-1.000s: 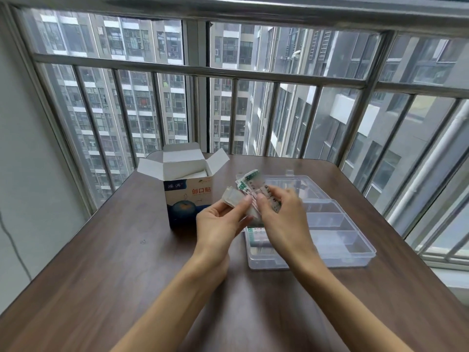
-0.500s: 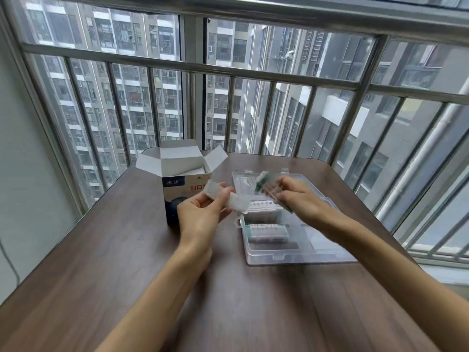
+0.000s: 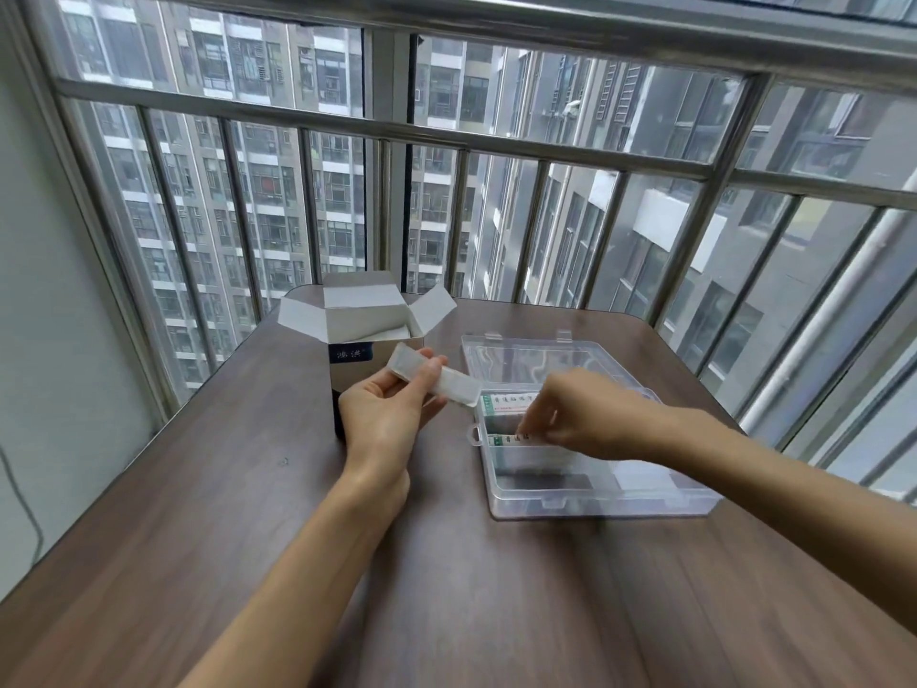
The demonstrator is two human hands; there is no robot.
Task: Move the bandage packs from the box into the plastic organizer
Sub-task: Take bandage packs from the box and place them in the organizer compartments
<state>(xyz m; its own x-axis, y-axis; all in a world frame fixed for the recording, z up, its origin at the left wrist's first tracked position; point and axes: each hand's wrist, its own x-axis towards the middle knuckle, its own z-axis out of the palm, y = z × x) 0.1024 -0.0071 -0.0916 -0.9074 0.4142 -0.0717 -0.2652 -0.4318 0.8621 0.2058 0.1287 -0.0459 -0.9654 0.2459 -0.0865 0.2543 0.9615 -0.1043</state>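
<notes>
Two bandage packs (image 3: 508, 398) lay in the plastic organizer (image 3: 595, 508) mid-frame | right hand (image 3: 578, 414) pinched the second | left hand (image 3: 392, 409) gripped a clear sleeve (image 3: 436, 382) | box (image 3: 364, 335) seemingly held more.

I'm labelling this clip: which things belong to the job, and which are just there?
Job:
- box
- plastic organizer
- bandage packs in it
- clear wrapper, held by left hand
- right hand, reaching into organizer

Just there:
- table
- window bars

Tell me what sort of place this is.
Probably an enclosed balcony high up in an apartment block: metal window bars with glazing behind, tall residential towers outside, and a brown wooden table set against the window.
</notes>
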